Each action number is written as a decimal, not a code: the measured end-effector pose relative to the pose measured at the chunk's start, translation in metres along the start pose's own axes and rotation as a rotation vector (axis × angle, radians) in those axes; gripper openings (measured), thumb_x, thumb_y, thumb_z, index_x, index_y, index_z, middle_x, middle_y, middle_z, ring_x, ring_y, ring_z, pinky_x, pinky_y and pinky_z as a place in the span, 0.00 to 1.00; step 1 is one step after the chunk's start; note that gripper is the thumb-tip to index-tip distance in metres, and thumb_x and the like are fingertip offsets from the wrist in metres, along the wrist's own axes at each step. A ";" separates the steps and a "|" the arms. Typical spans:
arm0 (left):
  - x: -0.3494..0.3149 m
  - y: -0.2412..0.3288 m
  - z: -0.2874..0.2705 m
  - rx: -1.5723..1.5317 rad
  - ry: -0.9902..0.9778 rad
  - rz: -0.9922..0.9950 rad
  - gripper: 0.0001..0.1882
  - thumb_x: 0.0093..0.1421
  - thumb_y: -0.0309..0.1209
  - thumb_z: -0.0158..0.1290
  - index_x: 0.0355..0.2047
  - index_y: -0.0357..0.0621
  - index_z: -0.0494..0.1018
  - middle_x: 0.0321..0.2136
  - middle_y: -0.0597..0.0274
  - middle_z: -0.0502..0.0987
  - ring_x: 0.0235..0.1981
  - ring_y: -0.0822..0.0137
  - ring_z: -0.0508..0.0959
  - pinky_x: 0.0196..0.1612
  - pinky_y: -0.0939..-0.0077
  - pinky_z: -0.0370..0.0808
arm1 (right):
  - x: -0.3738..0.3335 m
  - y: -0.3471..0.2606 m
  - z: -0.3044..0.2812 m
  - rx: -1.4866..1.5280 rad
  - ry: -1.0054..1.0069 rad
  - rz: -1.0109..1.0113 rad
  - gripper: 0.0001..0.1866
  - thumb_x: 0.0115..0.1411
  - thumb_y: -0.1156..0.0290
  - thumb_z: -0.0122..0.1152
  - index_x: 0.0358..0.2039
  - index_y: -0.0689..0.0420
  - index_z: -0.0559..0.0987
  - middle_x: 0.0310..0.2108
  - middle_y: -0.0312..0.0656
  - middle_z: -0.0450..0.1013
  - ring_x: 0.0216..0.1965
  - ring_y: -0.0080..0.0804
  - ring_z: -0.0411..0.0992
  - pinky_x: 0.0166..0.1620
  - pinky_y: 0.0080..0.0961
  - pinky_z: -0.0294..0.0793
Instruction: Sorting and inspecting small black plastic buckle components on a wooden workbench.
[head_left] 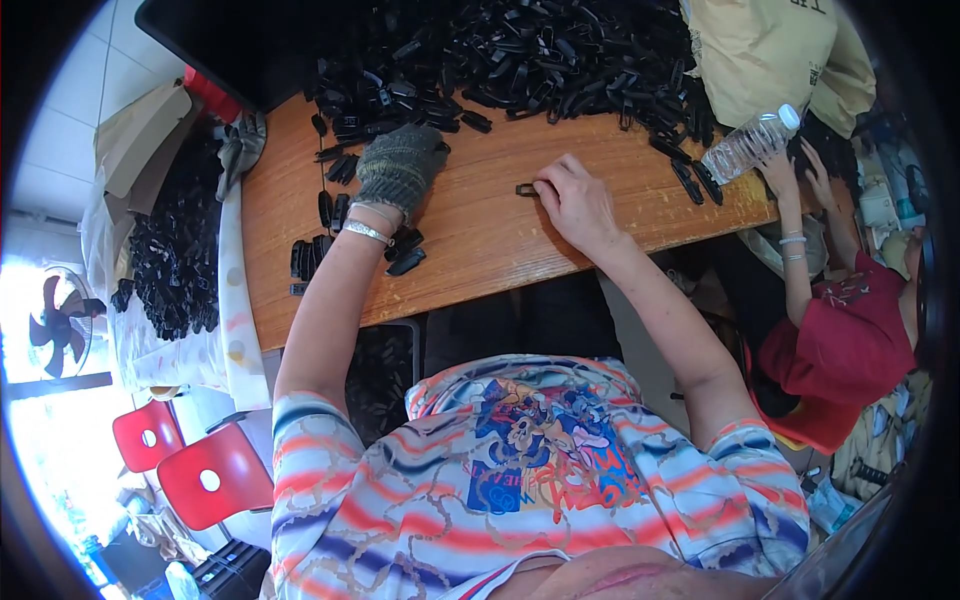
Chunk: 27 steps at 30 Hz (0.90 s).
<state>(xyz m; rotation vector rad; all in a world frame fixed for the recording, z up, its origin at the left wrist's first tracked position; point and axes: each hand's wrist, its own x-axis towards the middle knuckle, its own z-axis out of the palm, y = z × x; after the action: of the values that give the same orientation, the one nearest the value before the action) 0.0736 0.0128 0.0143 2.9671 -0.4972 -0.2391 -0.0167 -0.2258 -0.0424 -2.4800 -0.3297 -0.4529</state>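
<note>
My right hand (580, 205), bare, rests over the middle of the wooden table (480, 235). Its thumb and forefinger close on a small black oblong piece with a hollow middle (525, 190). To the left, my left hand (400, 168) wears a dark grey knitted glove and lies curled, back upward, at the near edge of a large heap of similar black pieces (560, 60). Its fingertips are mostly hidden, so what they hold does not show. Below that wrist sit a few loose black pieces (405, 255), and left of it several more stand in short rows (310, 255).
A clear plastic bottle (745, 145) lies tilted at the table's right, near a co-worker's hands and red sleeve (835, 335). Behind it stands a tan sack (765, 60). At left, an open bag holds more black pieces (175, 250). Red chairs (215, 475) and a fan (65, 320) are beyond.
</note>
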 end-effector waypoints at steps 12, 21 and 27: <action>-0.048 0.023 0.012 -1.033 0.262 0.021 0.16 0.61 0.30 0.59 0.49 0.40 0.77 0.41 0.56 0.82 0.35 0.66 0.80 0.40 0.73 0.78 | 0.011 -0.041 -0.008 0.420 0.003 0.020 0.09 0.58 0.75 0.65 0.39 0.61 0.77 0.33 0.41 0.73 0.28 0.30 0.75 0.32 0.25 0.74; -0.074 0.041 0.005 -1.415 0.191 -0.003 0.16 0.62 0.29 0.59 0.50 0.41 0.77 0.38 0.62 0.82 0.30 0.76 0.79 0.31 0.83 0.77 | 0.020 -0.069 -0.003 0.689 0.133 0.038 0.10 0.59 0.77 0.65 0.40 0.64 0.76 0.35 0.41 0.74 0.26 0.24 0.73 0.31 0.20 0.73; -0.080 0.043 0.008 -1.423 0.228 -0.005 0.18 0.62 0.29 0.59 0.52 0.41 0.76 0.38 0.63 0.82 0.30 0.77 0.78 0.31 0.83 0.77 | 0.019 -0.073 -0.006 0.613 0.118 -0.017 0.10 0.58 0.79 0.65 0.40 0.64 0.77 0.34 0.41 0.73 0.26 0.25 0.74 0.30 0.21 0.74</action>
<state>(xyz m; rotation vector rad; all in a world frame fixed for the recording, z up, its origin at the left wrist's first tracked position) -0.0161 -0.0020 0.0241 1.5707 -0.1406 -0.1429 -0.0256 -0.1691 0.0069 -1.8495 -0.3762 -0.4256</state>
